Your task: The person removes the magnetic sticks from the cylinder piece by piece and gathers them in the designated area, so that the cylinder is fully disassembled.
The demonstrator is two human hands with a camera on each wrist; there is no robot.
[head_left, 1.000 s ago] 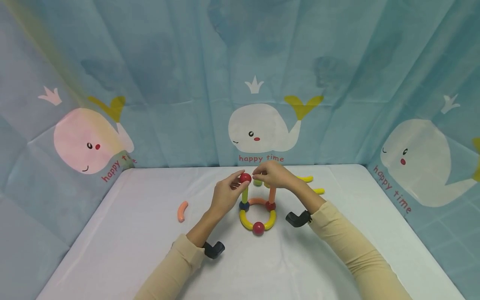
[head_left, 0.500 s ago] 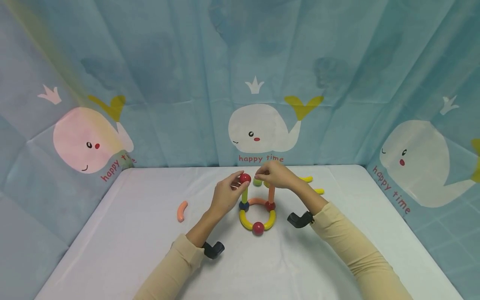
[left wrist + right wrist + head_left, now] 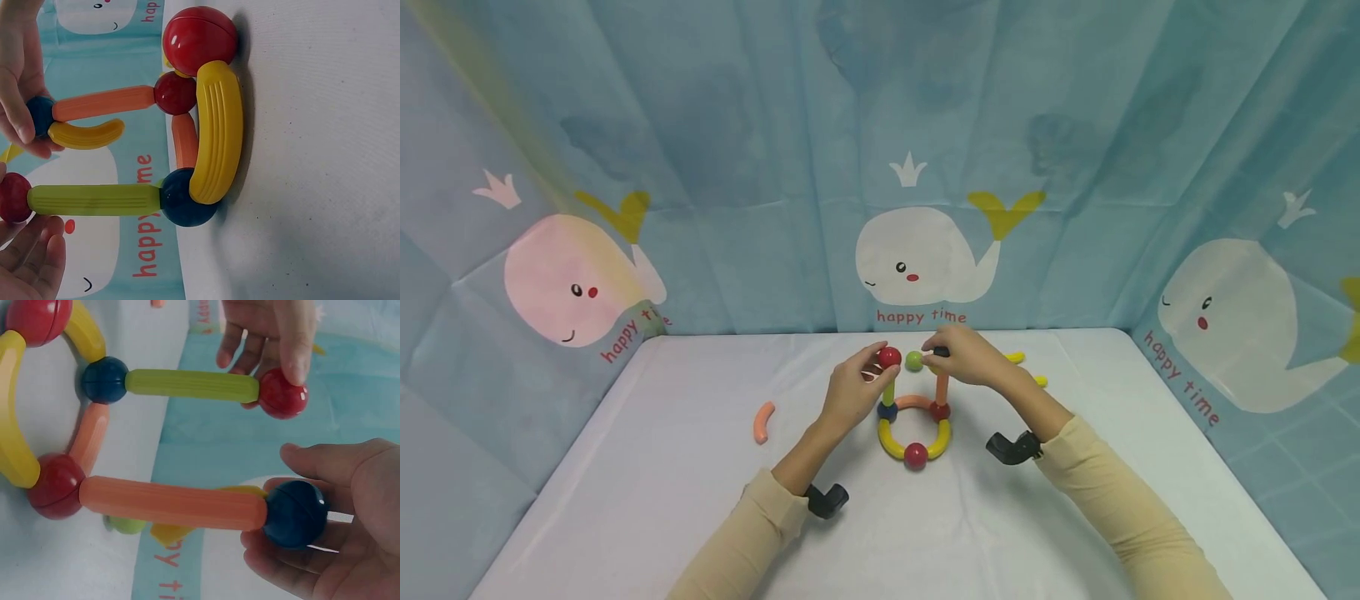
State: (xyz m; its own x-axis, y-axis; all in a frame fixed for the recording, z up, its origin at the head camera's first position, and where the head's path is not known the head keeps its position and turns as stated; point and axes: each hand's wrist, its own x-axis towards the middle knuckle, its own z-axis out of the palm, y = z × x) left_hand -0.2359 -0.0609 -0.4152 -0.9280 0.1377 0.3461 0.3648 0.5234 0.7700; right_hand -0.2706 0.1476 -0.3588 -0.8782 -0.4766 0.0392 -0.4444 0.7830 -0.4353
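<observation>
Frame (image 3: 913,402): glossy balls (image 3: 915,456), ribbed rods (image 3: 890,440); green post (image 3: 889,392) left, orange post (image 3: 942,390) right, upright.
Left grip (image 3: 852,385): pinching red ball (image 3: 890,357).
Right grip (image 3: 970,356): spread, thumb (image 3: 331,464) clear of blue ball (image 3: 297,514).

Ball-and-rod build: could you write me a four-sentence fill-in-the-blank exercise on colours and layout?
The left hand holds a ball coloured ____.
The right hand grips another ball coloured ____.
In the head view, the loose orange piece lies to the ____ of the ring.
Nearest the camera, the ring's red ball joins two curved pieces coloured ____.
Missing words: red; blue; left; yellow.
</observation>
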